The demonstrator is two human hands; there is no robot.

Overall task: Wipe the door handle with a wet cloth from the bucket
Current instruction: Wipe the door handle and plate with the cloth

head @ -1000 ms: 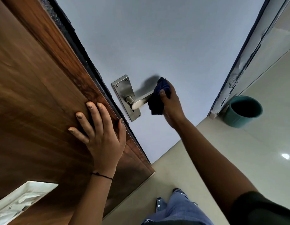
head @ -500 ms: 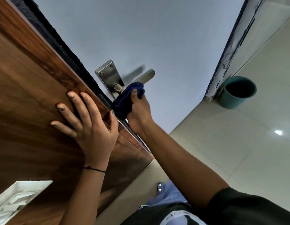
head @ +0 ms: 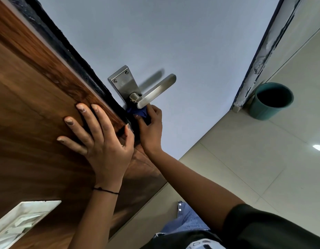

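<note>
Pale tiled floor [head: 254, 177], grey-blue door face [head: 191, 42], brown wood panel [head: 30, 105] on the left with a black strip along its edge. We see a teal bucket [head: 271, 101] standing on the floor by the chipped door frame [head: 259, 56], well apart from the handle; its inside is dark, contents cannot be told. A white tray-like fitting [head: 21, 225] sits low on the wood panel, something pale in it, unclear what.

The steel door handle [head: 156, 91] sticks out from its backplate [head: 124, 81], lever fully bare. Our right hand [head: 152, 128] is closed around the blue cloth [head: 139, 113], bunched, pressed just under the lever's base against the lower backplate near the black edge. Our left hand [head: 101, 141] lies flat on the wood panel, fingers spread wide, holding nothing, thumb near the panel edge and just beside the right hand. A thin black thread circles the left wrist.

Open floor lies between door and bucket. Blue jeans [head: 187, 221] show at the bottom.
</note>
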